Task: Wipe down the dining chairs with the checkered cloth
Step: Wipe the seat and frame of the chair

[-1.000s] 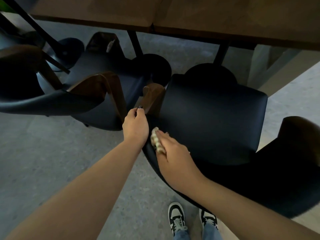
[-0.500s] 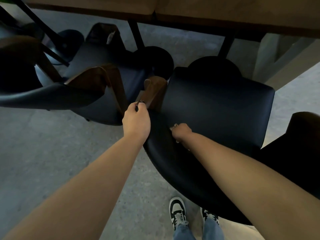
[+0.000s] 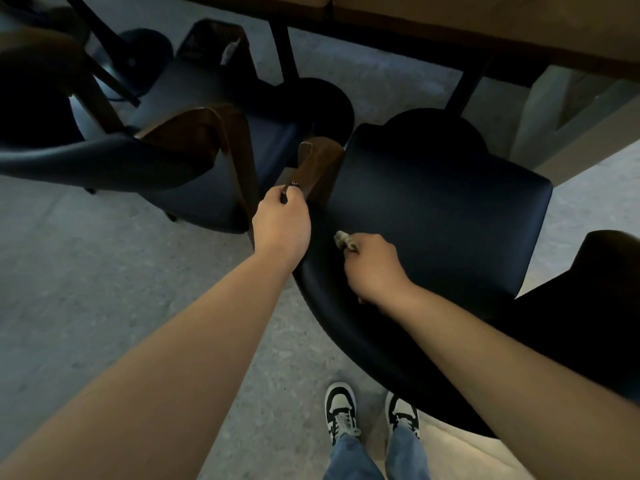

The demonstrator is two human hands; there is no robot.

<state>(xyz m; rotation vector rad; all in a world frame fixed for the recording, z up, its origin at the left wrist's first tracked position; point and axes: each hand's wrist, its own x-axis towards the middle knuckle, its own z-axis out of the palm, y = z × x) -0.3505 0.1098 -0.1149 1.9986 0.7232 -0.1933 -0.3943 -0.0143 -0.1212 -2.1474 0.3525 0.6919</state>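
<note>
A dark blue padded dining chair point(image 3: 440, 209) with brown wooden arms stands right below me, its curved backrest nearest my feet. My left hand point(image 3: 282, 225) grips the chair's left wooden arm point(image 3: 317, 164) where it meets the backrest. My right hand point(image 3: 374, 263) holds the bunched checkered cloth point(image 3: 346, 241) against the inner face of the backrest, just above the seat's near left corner. Only a pale crumpled tip of the cloth shows beyond the fingers.
A second matching chair point(image 3: 194, 161) stands close on the left. The wooden table point(image 3: 485, 19) with black legs runs across the top. Another chair's dark arm point(image 3: 609, 258) sits at the right. My two sneakers point(image 3: 341, 410) stand on grey concrete floor.
My right hand has moved from the backrest's top edge down onto its inner face with the cloth, then shifted slightly. The left hand has kept its grip on the wooden arm.
</note>
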